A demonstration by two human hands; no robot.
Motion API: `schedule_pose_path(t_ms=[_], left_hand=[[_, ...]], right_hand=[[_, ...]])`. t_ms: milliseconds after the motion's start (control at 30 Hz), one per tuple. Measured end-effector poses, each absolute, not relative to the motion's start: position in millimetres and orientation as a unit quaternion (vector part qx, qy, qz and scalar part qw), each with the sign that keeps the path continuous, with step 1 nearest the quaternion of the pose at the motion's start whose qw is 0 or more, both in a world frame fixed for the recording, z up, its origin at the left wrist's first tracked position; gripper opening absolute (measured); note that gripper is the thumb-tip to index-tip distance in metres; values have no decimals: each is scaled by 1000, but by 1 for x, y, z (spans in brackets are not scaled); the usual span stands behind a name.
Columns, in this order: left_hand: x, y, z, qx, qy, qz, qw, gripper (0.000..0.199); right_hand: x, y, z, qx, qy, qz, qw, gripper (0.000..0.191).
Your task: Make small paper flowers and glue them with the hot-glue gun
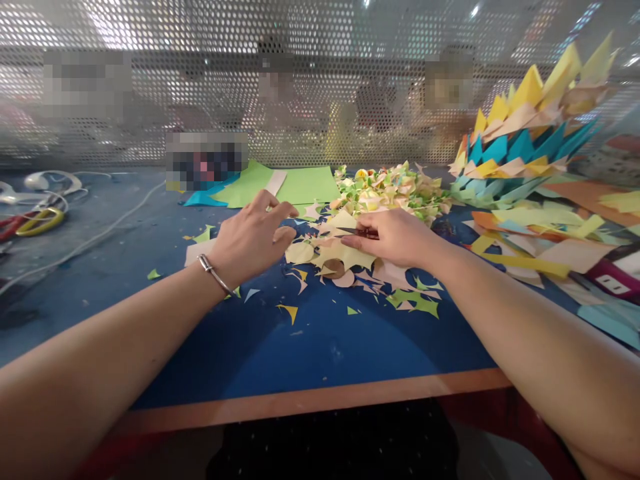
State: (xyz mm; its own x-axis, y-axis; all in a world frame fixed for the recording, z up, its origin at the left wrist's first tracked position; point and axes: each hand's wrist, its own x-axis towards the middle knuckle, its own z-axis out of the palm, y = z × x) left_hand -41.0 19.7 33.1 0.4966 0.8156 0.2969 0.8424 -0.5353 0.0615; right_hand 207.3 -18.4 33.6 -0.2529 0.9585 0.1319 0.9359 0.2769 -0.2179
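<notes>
two bare hands are over the blue desk [320,350]. the right hand [400,238] has its fingers clamped on a dark pointed tool [353,231], which lies over the cut paper [345,253] in the middle. the left hand [255,233] has its fingers bent and apart, nothing seen between them; whether they touch the desk i cannot tell.

the main risk, i'd judge, is the sharp tip: it points towards the left hand, so a slip could prick a finger. so many loose bits overlap under the tool that it could snag or nick the wrong one. a sleeve-light brush of either forearm, or a draught, could scatter the small offcuts [289,312] or spill the curled pile [390,193] behind. a careless swing of the right arm could knock the spiky paper model [525,150], and the white cord [105,233] could catch the left arm.

no brand, label or writing can be read; the purple thing [613,277] bears only pale marks.
</notes>
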Motion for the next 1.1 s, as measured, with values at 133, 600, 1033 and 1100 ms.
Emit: schedule_pose_path(t_ms=[133, 600, 1033, 1100], left_hand=[[-40, 25, 24, -913, -395, -101, -30, 35], [-37, 33, 22, -842, -421, -251, -225, 25], [-24, 19, 20, -616, -400, -310, -603, 11], [-23, 17, 21, -591, -408, -310, -624, 12]], right_hand=[[207, -18, 32, -596, -793, 47, 119, 49], [198, -22, 31, -608, -793, 15, 42, 40], [190, -37, 32, -565, -804, -134, 133, 35], [187, -40, 32, -518, -824, -133, 187, 23]])
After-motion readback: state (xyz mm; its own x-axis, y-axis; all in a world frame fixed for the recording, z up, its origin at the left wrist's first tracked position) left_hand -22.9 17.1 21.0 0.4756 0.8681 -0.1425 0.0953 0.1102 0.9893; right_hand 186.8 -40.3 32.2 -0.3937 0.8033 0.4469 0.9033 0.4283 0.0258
